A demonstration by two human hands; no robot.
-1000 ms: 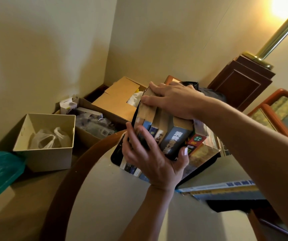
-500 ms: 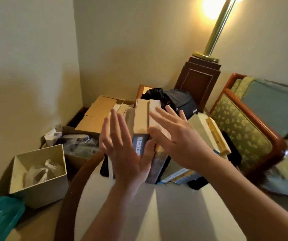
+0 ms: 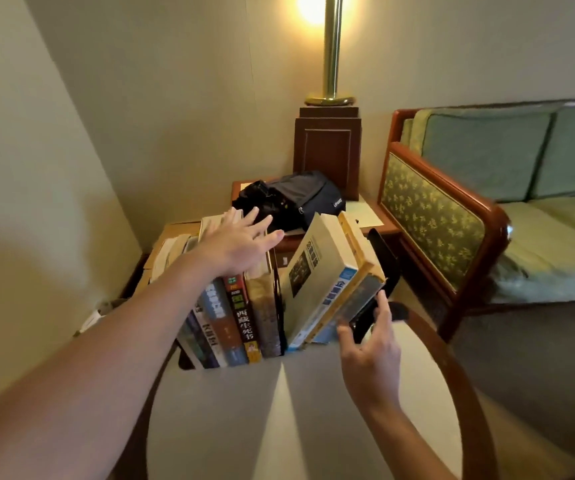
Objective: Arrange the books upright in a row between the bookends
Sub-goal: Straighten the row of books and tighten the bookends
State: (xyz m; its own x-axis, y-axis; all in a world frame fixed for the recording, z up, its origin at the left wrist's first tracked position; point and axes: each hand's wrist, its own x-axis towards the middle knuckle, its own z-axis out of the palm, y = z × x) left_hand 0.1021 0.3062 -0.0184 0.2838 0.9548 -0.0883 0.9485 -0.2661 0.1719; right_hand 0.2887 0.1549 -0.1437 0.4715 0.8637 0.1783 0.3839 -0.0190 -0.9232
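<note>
Head view, right hand (image 3: 371, 348) now gripping bookend (image 3: 387, 261)

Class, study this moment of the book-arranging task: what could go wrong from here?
1. The two leaning cream-paged books rest rightward against the black metal bookend. If the right hand gripping it slips, they may topple.
2. The left hand only rests flat atop the upright row of books, near the edge of the round grey table. A nudge might push them off.
</note>
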